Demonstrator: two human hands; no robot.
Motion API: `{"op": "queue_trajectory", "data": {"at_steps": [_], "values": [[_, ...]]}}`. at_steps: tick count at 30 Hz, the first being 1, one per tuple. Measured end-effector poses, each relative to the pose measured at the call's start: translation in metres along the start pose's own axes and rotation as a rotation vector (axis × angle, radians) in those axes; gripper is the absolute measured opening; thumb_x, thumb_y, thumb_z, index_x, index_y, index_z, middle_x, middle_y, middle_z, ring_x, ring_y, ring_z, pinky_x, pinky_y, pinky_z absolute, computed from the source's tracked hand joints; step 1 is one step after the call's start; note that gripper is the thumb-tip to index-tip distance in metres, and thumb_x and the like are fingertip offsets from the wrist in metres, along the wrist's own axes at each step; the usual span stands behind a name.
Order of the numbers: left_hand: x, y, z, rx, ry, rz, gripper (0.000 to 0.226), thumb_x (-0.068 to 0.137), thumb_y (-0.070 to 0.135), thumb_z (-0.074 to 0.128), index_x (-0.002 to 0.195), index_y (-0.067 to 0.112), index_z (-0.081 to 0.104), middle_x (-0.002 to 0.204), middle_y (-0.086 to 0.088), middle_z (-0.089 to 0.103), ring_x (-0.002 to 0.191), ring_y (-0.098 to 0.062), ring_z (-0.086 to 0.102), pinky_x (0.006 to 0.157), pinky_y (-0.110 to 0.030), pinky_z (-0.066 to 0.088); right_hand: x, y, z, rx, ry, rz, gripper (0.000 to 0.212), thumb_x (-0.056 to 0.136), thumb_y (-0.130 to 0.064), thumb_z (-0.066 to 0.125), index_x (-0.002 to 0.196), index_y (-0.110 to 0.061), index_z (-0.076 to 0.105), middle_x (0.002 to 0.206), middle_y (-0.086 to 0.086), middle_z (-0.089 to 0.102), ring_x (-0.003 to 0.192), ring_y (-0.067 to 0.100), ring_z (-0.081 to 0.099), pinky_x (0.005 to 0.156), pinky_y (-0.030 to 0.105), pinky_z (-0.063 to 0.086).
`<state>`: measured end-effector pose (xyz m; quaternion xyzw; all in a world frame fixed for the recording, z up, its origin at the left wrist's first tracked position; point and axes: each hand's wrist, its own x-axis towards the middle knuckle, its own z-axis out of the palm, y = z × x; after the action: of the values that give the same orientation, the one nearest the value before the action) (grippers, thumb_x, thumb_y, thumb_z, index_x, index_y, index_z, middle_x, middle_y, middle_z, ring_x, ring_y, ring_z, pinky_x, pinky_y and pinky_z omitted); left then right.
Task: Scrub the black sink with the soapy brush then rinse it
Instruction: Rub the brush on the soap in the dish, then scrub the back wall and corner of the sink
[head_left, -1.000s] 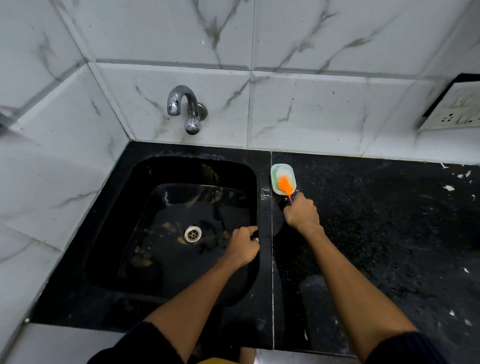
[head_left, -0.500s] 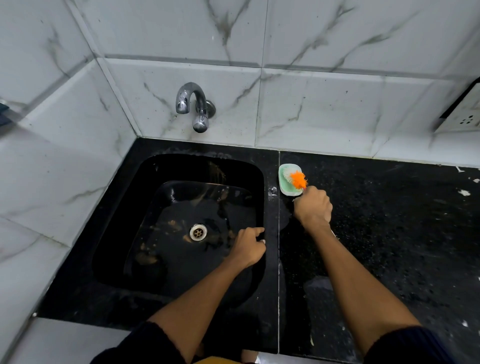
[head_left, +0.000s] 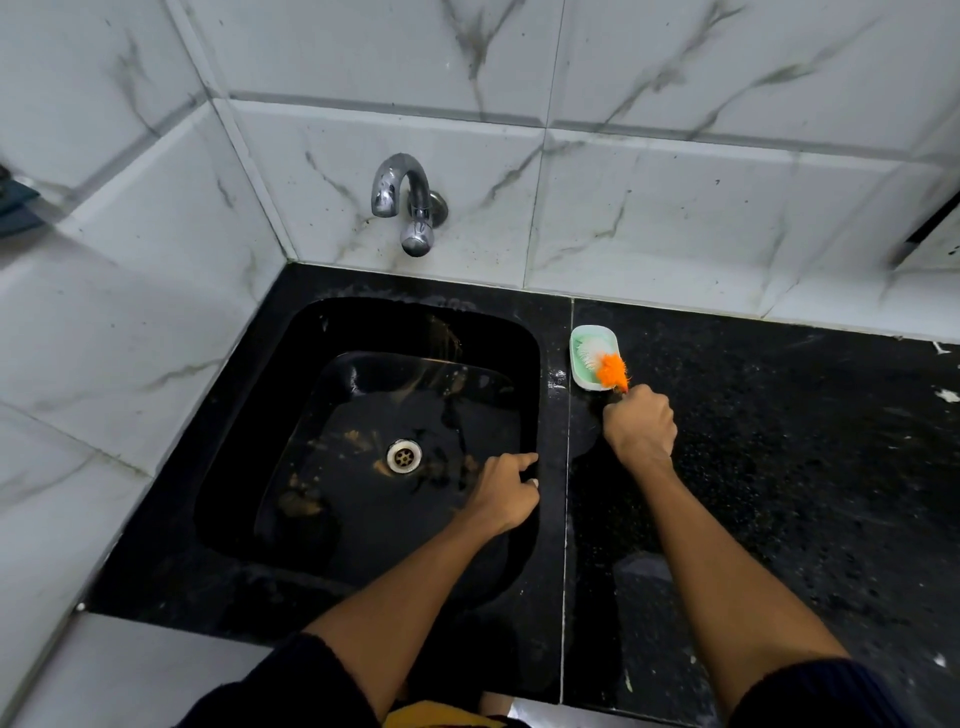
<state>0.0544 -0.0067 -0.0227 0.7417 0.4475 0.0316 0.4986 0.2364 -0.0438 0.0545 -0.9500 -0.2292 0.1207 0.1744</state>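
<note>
The black sink is set into a black counter, with brown stains around its metal drain. My right hand is closed around the handle of a brush, whose orange bristles rest in a pale green soap dish holding white soap. The dish stands on the counter just right of the sink. My left hand rests on the sink's right rim, fingers curled over the edge, holding nothing else.
A chrome tap juts from the marble wall above the sink's back edge; no water runs. The black counter stretches right, speckled with white flecks. A wall socket plate sits at far right.
The brush bristles have shifted slightly toward the near right corner of the soap dish. My left hand stays on the rim. The camera has drifted a little.
</note>
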Motion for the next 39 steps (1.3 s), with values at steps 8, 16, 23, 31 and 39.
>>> {"op": "queue_trajectory", "data": {"at_steps": [8,16,23,31,39], "values": [[-0.014,-0.016,-0.006,-0.032,-0.004,-0.003,0.049,0.098,0.011,0.059,0.146,0.015,0.053,0.106,-0.005,0.069,0.081,-0.007,0.062,0.083,-0.026,0.053,-0.009,-0.002,-0.003,0.091,0.055,0.016,0.025,0.088,-0.019,0.048,0.098,-0.004,0.064,0.099,0.021,0.064,0.091,0.039,0.061,0.075,0.04,0.048],[-0.066,-0.076,-0.026,0.018,-0.034,-0.093,0.043,0.098,0.012,0.06,0.141,0.015,0.06,0.141,-0.008,0.062,0.131,-0.018,0.057,0.107,-0.02,0.043,-0.063,0.008,0.014,-0.037,-0.062,-0.212,0.026,0.095,-0.028,0.047,0.095,-0.011,0.066,0.096,0.021,0.065,0.089,0.042,0.06,0.071,0.04,0.046],[-0.11,-0.129,-0.04,0.124,-0.031,-0.213,0.05,0.087,0.032,0.053,0.134,0.021,0.065,0.136,-0.005,0.066,0.129,-0.02,0.059,0.112,-0.032,0.046,-0.085,0.001,-0.01,-0.545,-0.099,-0.578,0.02,0.086,-0.021,0.053,0.097,-0.012,0.066,0.093,0.014,0.066,0.088,0.036,0.065,0.067,0.035,0.046],[-0.122,-0.126,-0.047,0.14,0.018,-0.176,0.045,0.093,0.025,0.058,0.138,0.021,0.062,0.139,-0.009,0.063,0.129,-0.025,0.058,0.11,-0.037,0.047,-0.09,-0.046,-0.029,-0.994,-0.165,-0.92,0.024,0.095,-0.016,0.043,0.104,-0.02,0.064,0.103,0.003,0.066,0.094,0.028,0.066,0.066,0.034,0.044],[-0.131,-0.123,-0.055,0.244,0.088,-0.144,0.047,0.095,0.025,0.057,0.14,0.017,0.058,0.139,-0.009,0.062,0.126,-0.03,0.059,0.102,-0.04,0.051,-0.125,-0.059,-0.013,-1.225,-0.3,-1.325,0.025,0.095,-0.017,0.045,0.095,-0.025,0.068,0.097,-0.003,0.069,0.089,0.02,0.068,0.057,0.028,0.035]]}}
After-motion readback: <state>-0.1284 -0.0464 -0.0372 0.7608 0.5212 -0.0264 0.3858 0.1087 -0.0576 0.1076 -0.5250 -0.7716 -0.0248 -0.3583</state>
